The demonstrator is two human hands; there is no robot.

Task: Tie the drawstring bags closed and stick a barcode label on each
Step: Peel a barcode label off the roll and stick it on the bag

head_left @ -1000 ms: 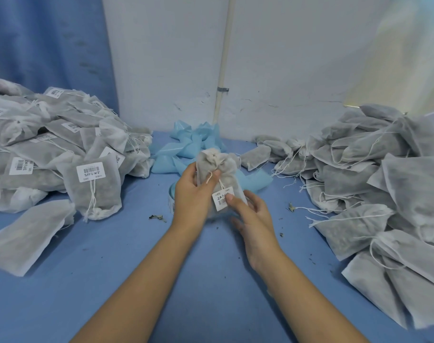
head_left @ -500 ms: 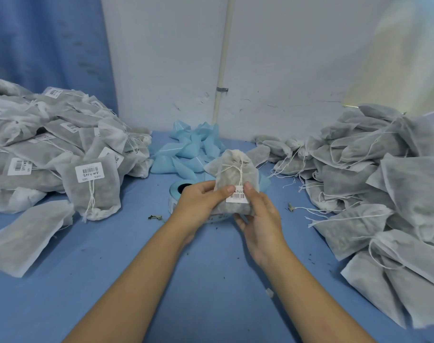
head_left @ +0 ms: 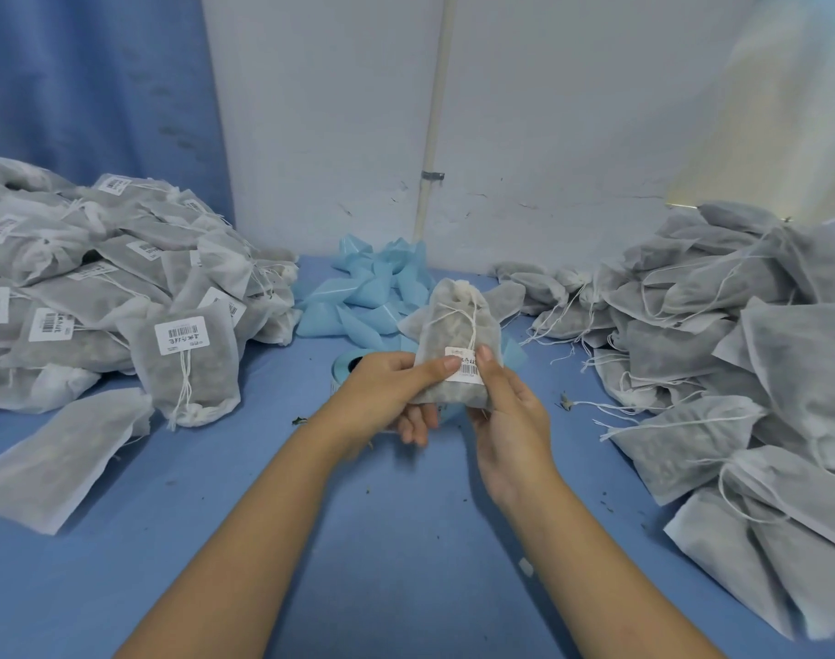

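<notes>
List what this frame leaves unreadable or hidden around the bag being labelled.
Head view, barcode label: print too small to read, both thumbs cover its ends.
Head view, label roll: mostly hidden behind the left hand and the bag.
Head view, right hand: fingers hidden behind the bag.
Head view, right pile of bags: cut off by the right edge, no count possible.

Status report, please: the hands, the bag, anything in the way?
Left hand and right hand grip the bag, thumbs on its barcode label. Bag tied shut, upright. Label roll behind it; nothing in the way.
</notes>
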